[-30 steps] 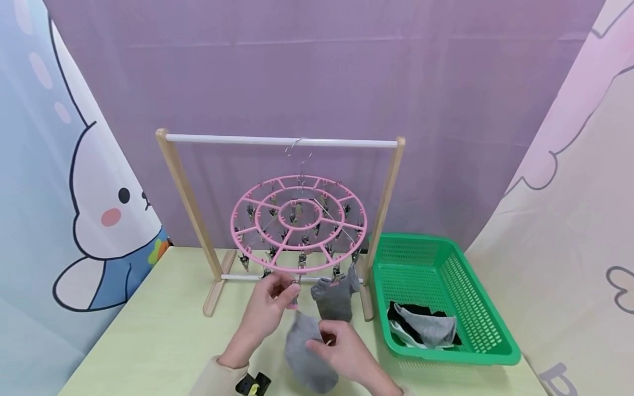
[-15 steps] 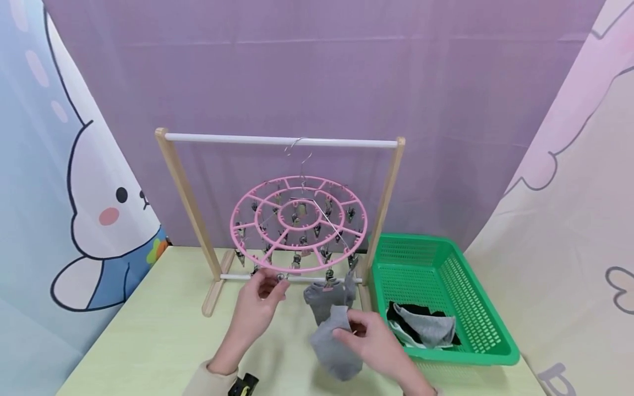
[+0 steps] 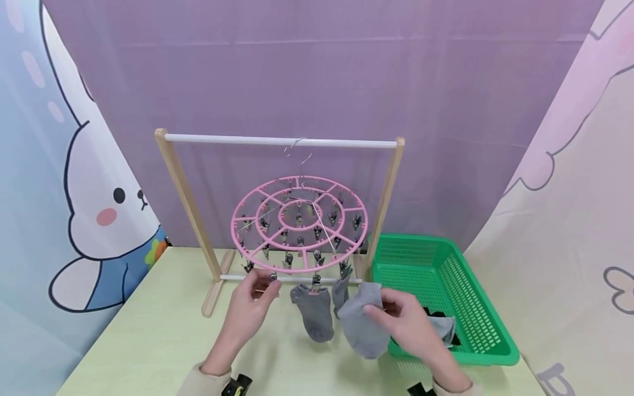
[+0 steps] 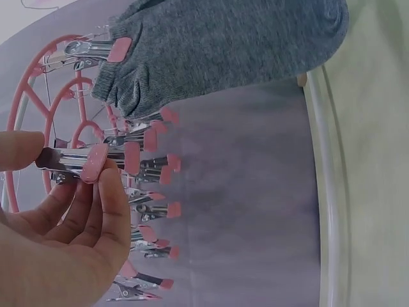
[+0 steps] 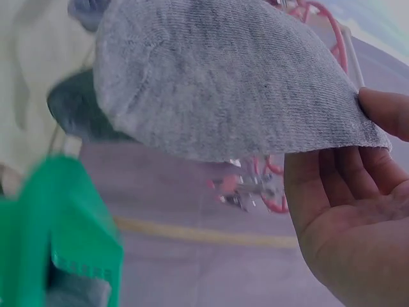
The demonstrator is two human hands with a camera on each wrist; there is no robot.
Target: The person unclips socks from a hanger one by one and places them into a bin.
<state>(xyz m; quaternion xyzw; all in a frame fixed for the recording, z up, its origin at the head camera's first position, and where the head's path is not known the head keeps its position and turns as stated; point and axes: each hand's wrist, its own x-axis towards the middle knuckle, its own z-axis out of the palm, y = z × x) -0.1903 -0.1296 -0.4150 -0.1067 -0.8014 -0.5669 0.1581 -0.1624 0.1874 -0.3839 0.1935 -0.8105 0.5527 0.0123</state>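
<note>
My left hand point(image 3: 247, 311) pinches a metal clip point(image 4: 73, 163) with pink tips between thumb and fingers, at the front left of the round pink clip hanger point(image 3: 299, 271). Nothing is seen in that clip's grip. To the right, my right hand point(image 3: 411, 324) holds a light grey sock point(image 3: 364, 324) by its cuff, thumb on one side and fingers on the other; its toe hangs down. A darker grey sock point(image 3: 315, 316) hangs by its cuff from a clip at the hanger's front. Just right of it hangs another grey sock point(image 3: 340, 290), partly behind the held one.
The hanger hooks onto the white bar point(image 3: 238, 139) of a wooden-legged rack point(image 3: 184, 192). On the right of the pale table point(image 3: 148, 330) stands a green basket point(image 3: 495, 319). Inside it lie grey and black fabric pieces point(image 3: 443, 327), partly hidden by my right hand.
The hanger has turned, carrying the clipped socks leftward. My left hand has shifted left and slightly up with its clip. My right hand has moved right and up with the light grey sock.
</note>
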